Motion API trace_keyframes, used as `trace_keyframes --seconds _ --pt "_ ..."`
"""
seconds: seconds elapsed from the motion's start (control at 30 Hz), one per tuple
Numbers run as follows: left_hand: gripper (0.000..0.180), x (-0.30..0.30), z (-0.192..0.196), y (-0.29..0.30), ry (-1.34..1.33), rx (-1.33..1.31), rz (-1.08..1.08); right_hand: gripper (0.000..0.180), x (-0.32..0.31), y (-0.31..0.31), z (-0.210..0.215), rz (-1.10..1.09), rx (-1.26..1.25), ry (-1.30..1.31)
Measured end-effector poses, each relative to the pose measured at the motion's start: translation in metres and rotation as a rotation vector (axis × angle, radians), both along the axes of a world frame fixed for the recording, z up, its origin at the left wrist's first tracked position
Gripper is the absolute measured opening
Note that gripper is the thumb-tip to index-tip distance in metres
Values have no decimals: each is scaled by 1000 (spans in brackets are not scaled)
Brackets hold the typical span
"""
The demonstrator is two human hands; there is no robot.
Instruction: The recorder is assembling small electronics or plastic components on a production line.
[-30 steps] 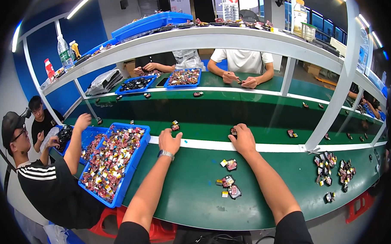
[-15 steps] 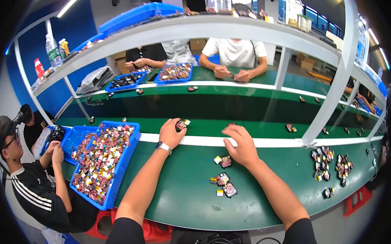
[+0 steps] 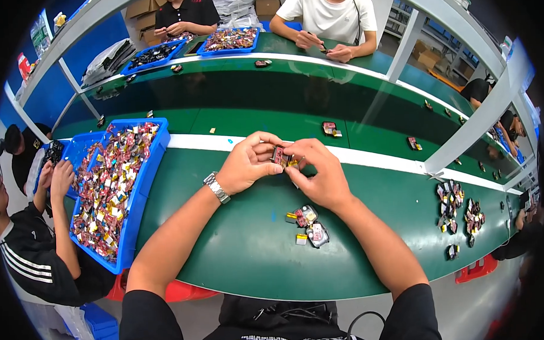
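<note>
Above the white rail, my two hands meet around a small electronic module (image 3: 278, 155) with a red circuit board and dark casing. My left hand (image 3: 245, 165) grips it with thumb and fingers. My right hand (image 3: 321, 174) pinches at its right side, where yellow and white bits show; the fingers partly hide what they hold. Just below on the green table lie two similar modules, the upper one (image 3: 306, 215) and the lower one (image 3: 317, 235), each with a yellow-and-white piece attached.
A blue tray (image 3: 142, 198) heaped with red-and-white modules stands at left, near a seated co-worker. Beyond the white rail (image 3: 367, 157), a green belt carries scattered modules, one (image 3: 331, 129) close by. More modules (image 3: 450, 200) lie in clusters at right. A slanted metal post (image 3: 482, 111) rises there.
My left hand has lifted a module off the belt and brought it toward me. My right hand has come left to meet it. The view has tilted down.
</note>
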State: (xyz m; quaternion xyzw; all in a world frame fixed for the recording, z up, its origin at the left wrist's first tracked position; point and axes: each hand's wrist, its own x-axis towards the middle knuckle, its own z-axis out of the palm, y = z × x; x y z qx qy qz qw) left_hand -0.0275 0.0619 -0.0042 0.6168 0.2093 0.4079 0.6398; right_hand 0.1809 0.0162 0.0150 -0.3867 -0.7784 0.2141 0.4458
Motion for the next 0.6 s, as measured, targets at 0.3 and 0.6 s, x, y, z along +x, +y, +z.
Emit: trace_keyframes --seconds 0.3,0.6 --pt "47 10 -12 -7 -209 -333 -53 32 0 -2 -2 -60 216 -46" --pt "44 18 -5 -12 -98 -361 -4 32 4 -1 -3 -94 297 -254"
